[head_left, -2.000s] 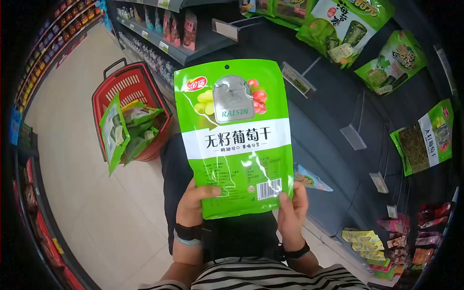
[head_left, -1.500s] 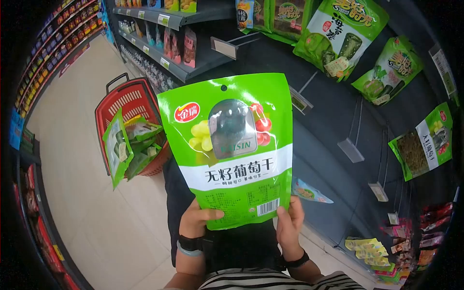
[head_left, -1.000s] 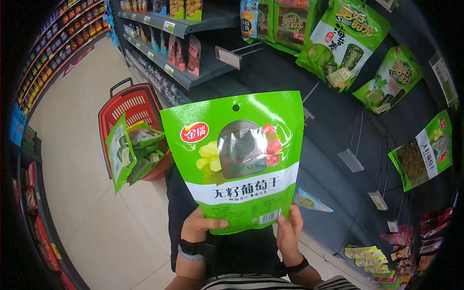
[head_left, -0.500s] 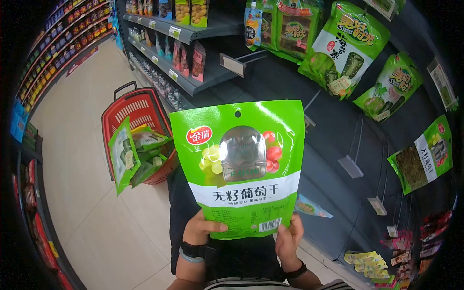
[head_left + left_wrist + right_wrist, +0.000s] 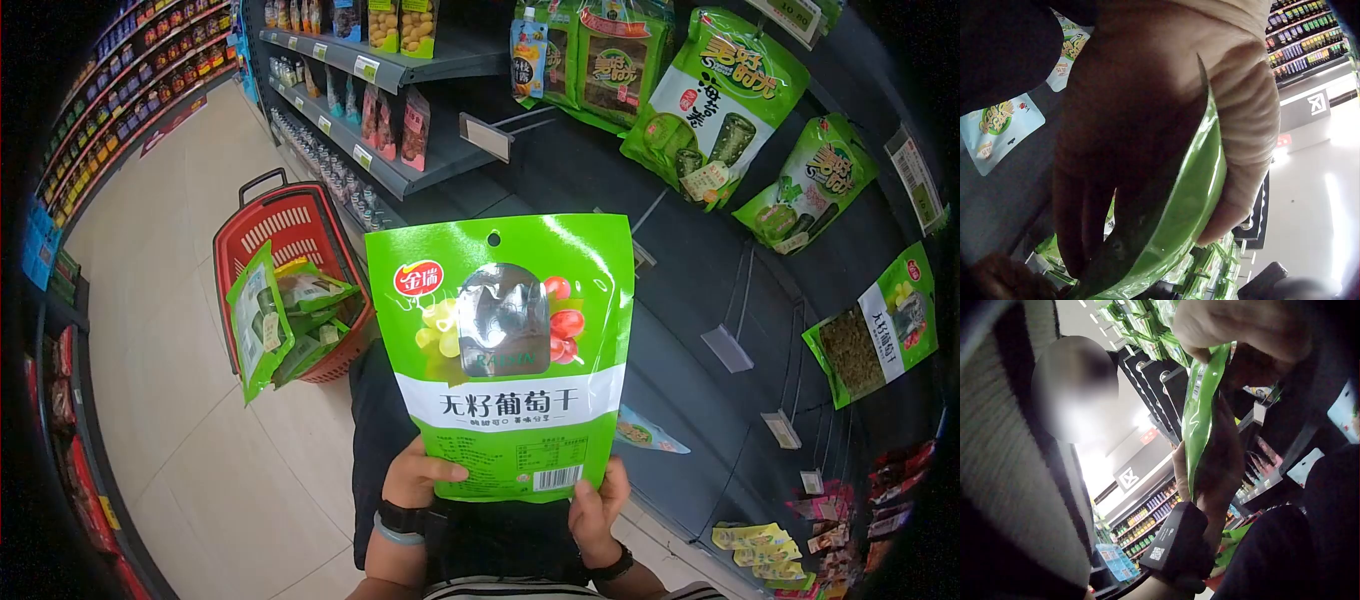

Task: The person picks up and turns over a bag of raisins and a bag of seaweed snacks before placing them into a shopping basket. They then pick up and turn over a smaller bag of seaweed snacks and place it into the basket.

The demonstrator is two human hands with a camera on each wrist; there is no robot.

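Observation:
A green and white raisin bag (image 5: pixel 500 398) is held upright in front of the person, its printed side with a barcode and small dark window facing up to the head camera. My left hand (image 5: pixel 418 474) pinches its lower left corner, thumb across the front and fingers behind. At the lower right corner my right hand (image 5: pixel 598 505) grips it the same way, thumb by the barcode. In the left wrist view the bag's green edge (image 5: pixel 1188 194) runs between thumb and fingers. The right wrist view shows the bag (image 5: pixel 1200 419) edge-on between both hands.
A red shopping basket (image 5: pixel 290 225) with several green bags (image 5: pixel 262 320) stands on the floor at left. Dark shelving at right carries hanging seaweed snack bags (image 5: pixel 715 110) and a similar raisin bag (image 5: pixel 875 325). A light blue packet (image 5: pixel 648 432) lies on the low shelf.
The raisin bag has sunk lower in the head view and tilted, then straightened somewhat, still in both hands. Basket and shelves have shifted down in view as the head moved.

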